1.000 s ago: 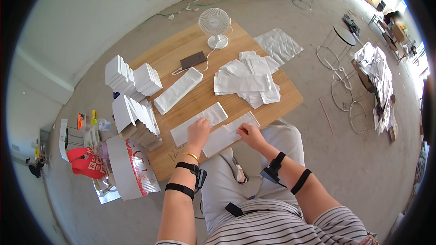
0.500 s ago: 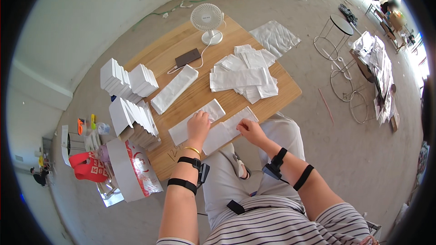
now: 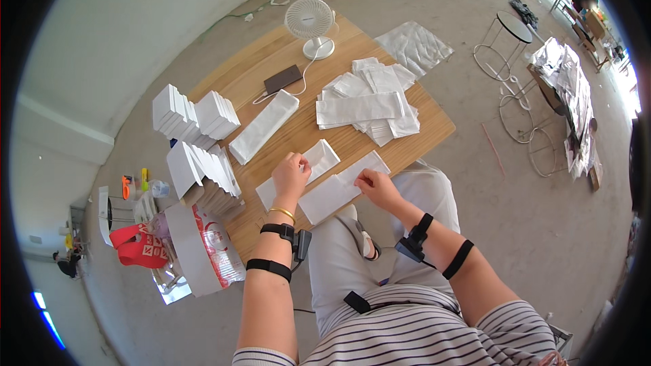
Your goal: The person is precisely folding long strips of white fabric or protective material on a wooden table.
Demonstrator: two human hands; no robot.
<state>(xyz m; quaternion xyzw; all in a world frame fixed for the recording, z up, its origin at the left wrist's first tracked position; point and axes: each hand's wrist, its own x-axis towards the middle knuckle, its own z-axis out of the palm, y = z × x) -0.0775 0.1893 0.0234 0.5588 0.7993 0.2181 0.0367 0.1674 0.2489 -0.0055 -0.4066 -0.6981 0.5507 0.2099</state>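
My left hand (image 3: 291, 179) hovers over or rests on a flat white strip (image 3: 319, 157), its fingers curled together; what they hold, if anything, is hidden. My right hand (image 3: 378, 190) is closed in a pinch at the near edge of a white pouch-like piece (image 3: 369, 165). A smooth white panel (image 3: 327, 200) lies joined to or overlapping that piece along the table's front edge. Farther back, a long white folded strip (image 3: 264, 125) lies slantwise. To the right of it is a loose pile of flat white pieces (image 3: 363, 105).
Stacks of white boxes or cards (image 3: 203, 173) stand on the wooden table's (image 3: 424, 129) left side. At the back are a white fan (image 3: 310, 20) and a dark power bank (image 3: 283, 80) with a cable. A red bag (image 3: 139, 247) sits beyond the left edge; a round stool (image 3: 513, 27) stands right.
The view has shifted slightly. My left hand has moved a little left over the strip; my right hand stays pinched at the pouch-like piece's edge.
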